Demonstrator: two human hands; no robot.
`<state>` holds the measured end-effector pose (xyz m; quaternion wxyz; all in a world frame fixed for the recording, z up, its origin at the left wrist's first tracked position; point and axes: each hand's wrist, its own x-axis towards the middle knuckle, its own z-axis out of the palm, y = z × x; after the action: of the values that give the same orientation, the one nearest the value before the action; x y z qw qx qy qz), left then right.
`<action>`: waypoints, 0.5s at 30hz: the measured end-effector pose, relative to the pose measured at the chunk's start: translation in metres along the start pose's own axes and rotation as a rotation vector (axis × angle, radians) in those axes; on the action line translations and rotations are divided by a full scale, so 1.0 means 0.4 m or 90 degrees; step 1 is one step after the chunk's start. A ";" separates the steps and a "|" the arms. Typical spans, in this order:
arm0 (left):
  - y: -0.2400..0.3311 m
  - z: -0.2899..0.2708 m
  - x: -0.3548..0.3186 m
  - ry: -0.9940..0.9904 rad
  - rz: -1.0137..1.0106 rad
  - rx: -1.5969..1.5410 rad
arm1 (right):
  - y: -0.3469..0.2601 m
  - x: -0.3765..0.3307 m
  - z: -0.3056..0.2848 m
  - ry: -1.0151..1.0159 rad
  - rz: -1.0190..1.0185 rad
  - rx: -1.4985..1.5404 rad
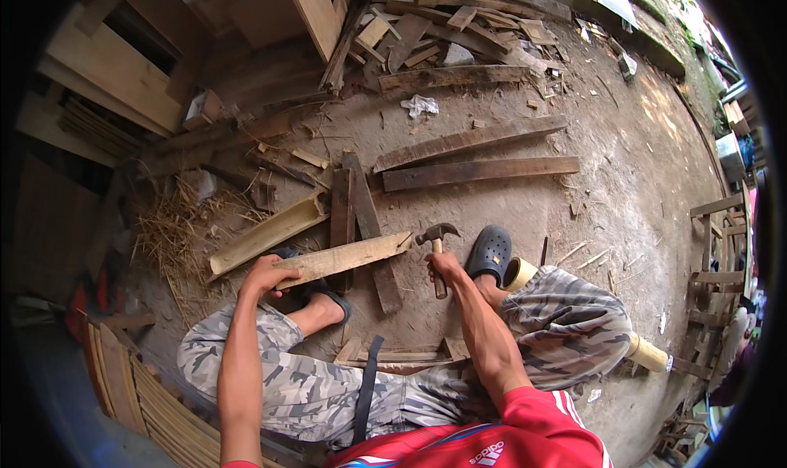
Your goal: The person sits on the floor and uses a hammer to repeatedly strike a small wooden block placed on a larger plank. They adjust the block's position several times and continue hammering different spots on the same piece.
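My left hand [264, 274] is closed on the left end of a pale plank [344, 261], which may be wood or split bamboo. The plank slants up to the right across two dark timber pieces on the ground. Something thin and dark, perhaps a nail, shows at its right end. In my right hand [444, 265] is a claw hammer [438, 235], gripped by its wooden handle. The hammer's head is just beyond that right end; whether they touch is unclear. Behind the plank lies a half-round length of split bamboo [266, 234], hollow side up.
Two dark beams [484, 173] lie beyond the hammer. A heap of scrap wood [459, 34] sits at the back. Dry straw [176, 230] covers ground at left. A bamboo tube [648, 353] is by my right knee, and stacked boards [156, 386] stand lower left.
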<state>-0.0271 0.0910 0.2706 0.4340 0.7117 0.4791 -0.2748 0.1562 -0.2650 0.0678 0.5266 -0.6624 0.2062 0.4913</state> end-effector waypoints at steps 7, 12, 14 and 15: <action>-0.001 0.035 -0.067 0.012 0.072 0.255 | -0.002 -0.015 -0.073 0.047 -0.033 0.004; -0.056 0.094 -0.061 -0.150 0.010 -0.030 | -0.018 -0.026 -0.082 0.062 -0.058 0.068; -0.107 0.142 -0.026 -0.228 -0.025 -0.140 | -0.034 -0.036 -0.073 0.068 -0.063 0.054; -0.096 0.172 -0.020 -0.243 -0.032 -0.136 | -0.030 -0.035 -0.088 0.082 -0.065 0.051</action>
<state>-0.0639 0.0332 0.2310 0.5828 0.5845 0.4324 -0.3631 0.1749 -0.2958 0.0845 0.5627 -0.6807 0.2255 0.4114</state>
